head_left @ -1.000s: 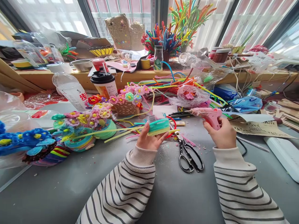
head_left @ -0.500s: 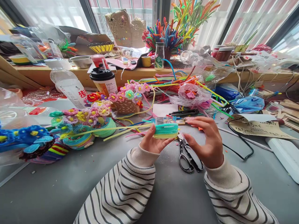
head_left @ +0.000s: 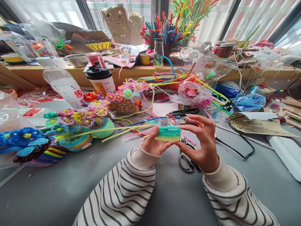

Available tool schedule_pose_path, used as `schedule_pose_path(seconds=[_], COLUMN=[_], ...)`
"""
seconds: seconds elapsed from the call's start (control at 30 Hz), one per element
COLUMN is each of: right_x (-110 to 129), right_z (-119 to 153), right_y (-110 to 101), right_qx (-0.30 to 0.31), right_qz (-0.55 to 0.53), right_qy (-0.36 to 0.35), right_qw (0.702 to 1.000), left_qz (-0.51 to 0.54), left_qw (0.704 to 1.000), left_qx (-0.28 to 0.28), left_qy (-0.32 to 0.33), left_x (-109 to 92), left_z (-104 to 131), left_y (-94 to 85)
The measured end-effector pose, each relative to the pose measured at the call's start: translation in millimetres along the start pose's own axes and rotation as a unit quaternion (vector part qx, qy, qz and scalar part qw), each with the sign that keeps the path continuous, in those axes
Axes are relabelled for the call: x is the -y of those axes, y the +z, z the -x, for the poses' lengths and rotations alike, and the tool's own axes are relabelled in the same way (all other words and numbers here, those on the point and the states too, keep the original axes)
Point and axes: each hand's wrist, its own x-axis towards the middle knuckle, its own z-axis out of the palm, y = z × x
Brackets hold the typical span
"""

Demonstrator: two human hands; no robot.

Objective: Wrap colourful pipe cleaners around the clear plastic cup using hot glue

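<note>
My left hand [head_left: 151, 141] grips a clear plastic cup-like piece wrapped in turquoise and pale yellow pipe cleaners [head_left: 168, 134], thumb in front and fingers below. A barcode shows on its clear upper part. Pale yellow pipe cleaner ends [head_left: 122, 128] stretch left from it. My right hand [head_left: 203, 142] has thumb and index finger at the wrapped piece's right edge, the other fingers raised. Black-handled scissors [head_left: 187, 163] lie on the table behind and below my right hand, partly covered by it.
At left stand pipe-cleaner flower pots [head_left: 102, 127], a water bottle [head_left: 63, 84] and a lidded paper cup [head_left: 101, 81]. Behind my hands lie a box cutter [head_left: 184, 112] and a pile of pipe cleaners [head_left: 162, 78]. Sandpaper [head_left: 256, 124] and a white device [head_left: 285, 157] are at right.
My right hand has moved left, bringing thumb and index finger to the wrapped piece's right edge. My left hand still holds the piece. The view has shifted slightly.
</note>
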Motion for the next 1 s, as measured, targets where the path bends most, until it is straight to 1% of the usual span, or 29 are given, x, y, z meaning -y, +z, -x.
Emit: schedule_pose_path(seconds=[0.3,0.47,0.77,1.0], right_x=[-0.5,-0.7,-0.9,-1.9], right_z=[-0.1,-0.2,0.0,1.0], right_y=[-0.5,-0.9,-0.5,0.1], right_qx=[0.016,0.017,0.019,0.021], right_qz=[-0.007,-0.005,-0.002,0.001], right_qy=[0.004,0.002,0.003,0.001], right_qw=[1.000,1.000,1.000,1.000], left_qz=[-0.001,0.002,0.002,0.015], left_qw=[1.000,1.000,1.000,1.000], left_qx=[-0.009,-0.014,-0.009,-0.012], left_qy=[-0.005,-0.007,-0.016,-0.010], left_x=[-0.1,0.1,0.2,0.3], left_z=[-0.1,0.4,0.2,0.1], left_y=[0.7,1.8,-1.4,1.2])
